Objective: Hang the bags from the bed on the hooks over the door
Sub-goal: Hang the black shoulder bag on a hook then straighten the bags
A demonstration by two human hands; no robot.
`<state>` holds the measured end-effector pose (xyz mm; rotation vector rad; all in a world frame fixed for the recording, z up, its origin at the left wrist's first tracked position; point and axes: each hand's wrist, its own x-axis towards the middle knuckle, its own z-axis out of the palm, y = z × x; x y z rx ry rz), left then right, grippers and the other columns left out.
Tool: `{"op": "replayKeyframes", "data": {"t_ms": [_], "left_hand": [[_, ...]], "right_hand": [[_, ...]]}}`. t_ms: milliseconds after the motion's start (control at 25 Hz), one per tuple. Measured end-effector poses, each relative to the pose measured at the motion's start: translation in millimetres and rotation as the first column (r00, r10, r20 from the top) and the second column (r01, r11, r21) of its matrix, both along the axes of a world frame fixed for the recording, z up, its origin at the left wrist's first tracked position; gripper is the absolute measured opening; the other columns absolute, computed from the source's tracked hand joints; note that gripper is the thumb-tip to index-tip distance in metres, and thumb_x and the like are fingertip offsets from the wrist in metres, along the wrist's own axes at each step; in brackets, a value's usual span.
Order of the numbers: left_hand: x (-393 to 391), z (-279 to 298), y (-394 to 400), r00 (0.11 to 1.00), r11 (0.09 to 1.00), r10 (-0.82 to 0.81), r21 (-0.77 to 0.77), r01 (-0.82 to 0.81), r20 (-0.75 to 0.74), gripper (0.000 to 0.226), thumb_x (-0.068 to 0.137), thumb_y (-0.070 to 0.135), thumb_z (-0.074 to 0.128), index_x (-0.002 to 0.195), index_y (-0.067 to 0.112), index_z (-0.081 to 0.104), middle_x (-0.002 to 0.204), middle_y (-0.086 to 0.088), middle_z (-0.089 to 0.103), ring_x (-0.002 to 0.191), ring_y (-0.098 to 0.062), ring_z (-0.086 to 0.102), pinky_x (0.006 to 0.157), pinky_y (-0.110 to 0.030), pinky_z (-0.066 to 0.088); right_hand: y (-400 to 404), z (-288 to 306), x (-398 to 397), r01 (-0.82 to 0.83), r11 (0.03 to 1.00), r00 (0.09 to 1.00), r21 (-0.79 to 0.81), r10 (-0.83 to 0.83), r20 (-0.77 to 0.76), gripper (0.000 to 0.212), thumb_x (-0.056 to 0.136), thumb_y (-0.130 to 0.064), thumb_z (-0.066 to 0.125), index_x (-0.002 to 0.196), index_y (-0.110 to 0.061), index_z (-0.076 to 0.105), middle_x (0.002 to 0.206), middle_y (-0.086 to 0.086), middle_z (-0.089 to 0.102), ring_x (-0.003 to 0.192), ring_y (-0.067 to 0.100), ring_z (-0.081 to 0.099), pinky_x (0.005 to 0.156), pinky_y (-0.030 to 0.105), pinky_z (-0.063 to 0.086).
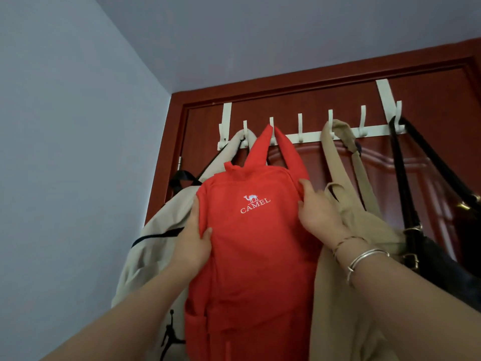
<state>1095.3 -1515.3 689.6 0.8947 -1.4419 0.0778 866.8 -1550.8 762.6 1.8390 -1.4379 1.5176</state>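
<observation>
A red backpack [255, 246] with a white CAMEL logo hangs in the middle of the view, its top loop over a hook of the white over-door rack [309, 136]. My left hand [194, 238] pinches the backpack's left edge. My right hand [317, 212] grips its right upper side; the wrist wears bracelets. A cream backpack [153, 230] hangs from the hook to the left. To the right a tan tote bag [346, 194] hangs from another hook, and a black handbag [426, 230] hangs from the far right hook.
The rack sits over a dark red wooden door [377, 162]. Two of its hooks between the red backpack and the black handbag carry nothing. A pale blue wall [65, 152] runs along the left, close to the cream backpack.
</observation>
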Motion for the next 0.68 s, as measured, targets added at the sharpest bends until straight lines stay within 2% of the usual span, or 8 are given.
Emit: {"op": "replayKeyframes", "data": {"t_ms": [80,160,320,400,440,520,600,680], "left_hand": [[-2,15,-10,0.999,0.998,-0.02,-0.054,0.022,0.035,0.068,0.094,0.007,0.042,0.15,0.03,0.012,0.148,0.007,0.037,0.123,0.0,0.032,0.099,-0.01,0.022],[-7,32,-21,0.997,0.995,-0.029,-0.089,0.035,0.078,0.064,0.094,0.006,0.04,0.149,0.029,0.018,0.142,0.006,0.043,0.118,0.001,0.035,0.096,-0.01,0.024],[2,36,-39,0.997,0.992,-0.074,-0.1,0.078,0.038,0.06,0.094,0.006,0.038,0.149,0.026,0.022,0.15,0.004,0.038,0.131,-0.005,0.035,0.103,-0.016,0.024],[14,21,-39,0.995,0.994,-0.084,-0.071,0.088,0.051,0.059,0.095,0.01,0.041,0.148,0.027,0.021,0.153,0.006,0.035,0.137,-0.009,0.034,0.106,-0.019,0.023],[22,14,-36,0.994,0.993,-0.089,-0.069,0.093,0.057,0.058,0.095,0.014,0.043,0.148,0.028,0.023,0.151,0.007,0.036,0.136,-0.009,0.036,0.107,-0.021,0.025],[39,6,-27,0.997,0.991,-0.078,-0.11,0.08,0.016,0.051,0.094,0.025,0.048,0.143,0.028,0.035,0.142,0.004,0.047,0.124,-0.009,0.047,0.107,-0.026,0.033],[60,-1,-19,0.993,0.981,0.101,-0.158,-0.111,-0.065,0.047,0.092,0.036,0.048,0.137,0.025,0.044,0.131,-0.004,0.052,0.114,-0.017,0.052,0.105,-0.033,0.038],[82,-12,-13,0.903,0.896,0.419,-0.116,-0.428,-0.094,0.054,0.089,0.04,0.051,0.138,0.021,0.04,0.134,-0.011,0.045,0.119,-0.031,0.043,0.104,-0.039,0.031]], "right_hand": [[-3,-9,-9,0.128,0.992,0.991,-0.014,-0.128,-0.031,0.059,0.085,-0.005,0.04,0.139,-0.026,0.031,0.114,0.023,0.059,0.106,0.041,0.057,0.081,0.042,0.047],[-4,-24,-17,0.211,0.978,0.977,-0.005,-0.211,-0.036,0.056,0.082,-0.003,0.04,0.133,-0.026,0.035,0.111,0.02,0.06,0.105,0.041,0.056,0.071,0.04,0.045],[5,-38,-14,0.263,0.965,0.963,-0.01,-0.263,-0.058,0.051,0.078,-0.01,0.044,0.128,-0.023,0.039,0.105,0.015,0.064,0.099,0.037,0.061,0.065,0.035,0.039],[13,-42,-4,0.343,0.94,0.933,-0.002,-0.34,-0.117,0.055,0.079,-0.014,0.048,0.132,-0.021,0.035,0.109,0.014,0.063,0.1,0.035,0.062,0.07,0.037,0.043],[15,-42,3,0.396,0.918,0.908,-0.007,-0.392,-0.15,0.059,0.08,-0.017,0.051,0.136,-0.018,0.032,0.118,0.016,0.058,0.108,0.036,0.057,0.078,0.04,0.044],[17,-41,18,0.479,0.875,0.858,-0.063,-0.482,-0.179,0.075,0.078,-0.022,0.059,0.143,-0.01,0.025,0.136,0.019,0.042,0.124,0.037,0.042,0.096,0.045,0.038],[19,-38,39,0.433,0.889,0.875,-0.15,-0.454,-0.169,0.085,0.075,-0.022,0.061,0.145,-0.002,0.018,0.15,0.021,0.025,0.136,0.036,0.028,0.107,0.047,0.028],[22,-38,67,0.301,0.927,0.916,-0.225,-0.347,-0.202,0.084,0.076,-0.018,0.055,0.147,-0.006,0.014,0.157,0.018,0.012,0.144,0.033,0.014,0.115,0.048,0.017]]}}
